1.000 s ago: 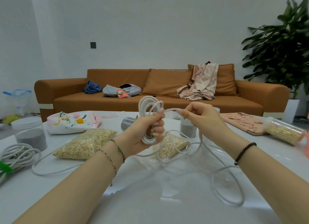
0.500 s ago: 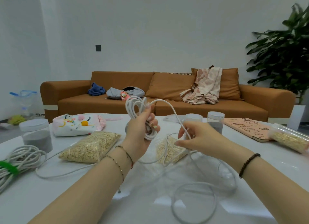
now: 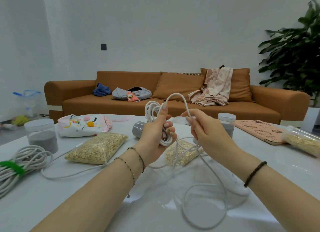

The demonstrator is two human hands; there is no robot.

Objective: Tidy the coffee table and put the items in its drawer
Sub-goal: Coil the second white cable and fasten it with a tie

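Left hand (image 3: pixel 154 134) clenches the coiled white cable (image 3: pixel 177 94), right hand (image 3: pixel 207 132) pinches its loop; plump oat bags (image 3: pixel 97 147) lie behind.

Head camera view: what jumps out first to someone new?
Mid-frame, over the white table, the left hand grips a coil of white cable while the right hand pinches its loose strand. Behind stretches an orange sofa strewn with clothes. A bag of grain lies to the left.

The one camera sits on my head, close above the glossy white coffee table (image 3: pixel 52 205), and looks forward, slightly down, across it to the long orange-brown fabric sofa (image 3: pixel 103 107) behind its far edge.
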